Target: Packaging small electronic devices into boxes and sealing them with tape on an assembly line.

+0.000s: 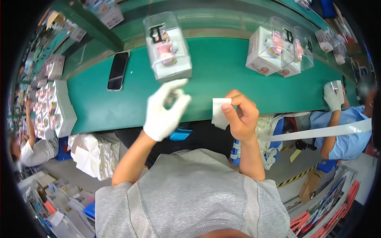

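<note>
My left hand (164, 109) wears a white glove; its fingers are curved and apart, with nothing between them. Just beyond its fingertips stands a clear-topped toy package (170, 59), slightly blurred, holding a pink toy on a white backing. Between the thumb and fingers of my bare right hand (243, 115) is a small folded white piece (220, 113), either cloth or paper; I cannot tell which. Both hands are over the near edge of the green table (214, 87).
A dark phone (118, 71) lies at the table's left. Two similar packages (274, 49) stand at the far right, and a white tray (63, 107) of toys is at the left end. A co-worker in a blue shirt (345, 131) handles a box on the right.
</note>
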Available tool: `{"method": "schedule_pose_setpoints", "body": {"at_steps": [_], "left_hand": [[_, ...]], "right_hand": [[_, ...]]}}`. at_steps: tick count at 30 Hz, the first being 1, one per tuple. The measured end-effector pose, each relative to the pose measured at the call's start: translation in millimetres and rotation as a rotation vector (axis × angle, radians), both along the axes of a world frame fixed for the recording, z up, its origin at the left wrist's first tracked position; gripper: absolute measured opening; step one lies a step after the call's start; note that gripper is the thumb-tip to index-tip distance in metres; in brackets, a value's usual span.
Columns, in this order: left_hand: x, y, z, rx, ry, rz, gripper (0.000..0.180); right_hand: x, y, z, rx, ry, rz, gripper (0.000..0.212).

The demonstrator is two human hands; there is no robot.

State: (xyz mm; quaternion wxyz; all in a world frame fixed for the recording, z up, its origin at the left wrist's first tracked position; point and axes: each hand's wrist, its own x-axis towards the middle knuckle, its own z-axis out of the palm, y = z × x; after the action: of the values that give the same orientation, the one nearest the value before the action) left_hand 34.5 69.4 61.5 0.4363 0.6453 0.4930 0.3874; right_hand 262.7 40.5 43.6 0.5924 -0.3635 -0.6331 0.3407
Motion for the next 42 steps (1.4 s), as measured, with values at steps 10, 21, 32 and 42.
{"method": "schedule_pose_setpoints", "body": {"at_steps": [10,21,32,42], "left_hand": [[10.9,-57.4,28.1,-0.07,-0.373,-0.04,0.008],[24.9,-68.7,35.1,0.02,-0.391,-0.02,0.013],[29.5,-60.5,30.7,0.018,-0.403,0.048,0.012],[29.3,-52.2,24.1,-0.117,-0.527,0.154,0.009]], "right_hand": [[-34.5,-15.8,27.7,0.108,-0.089,0.102,0.005],[-41.4,-12.8,26.5,0.252,-0.047,-0.015,0.023],[-42.9,7.2,15.1,0.403,-0.051,-0.062,0.027],[-51.6,-2.4,3.8,0.184,-0.036,-0.06,0.012]]}}
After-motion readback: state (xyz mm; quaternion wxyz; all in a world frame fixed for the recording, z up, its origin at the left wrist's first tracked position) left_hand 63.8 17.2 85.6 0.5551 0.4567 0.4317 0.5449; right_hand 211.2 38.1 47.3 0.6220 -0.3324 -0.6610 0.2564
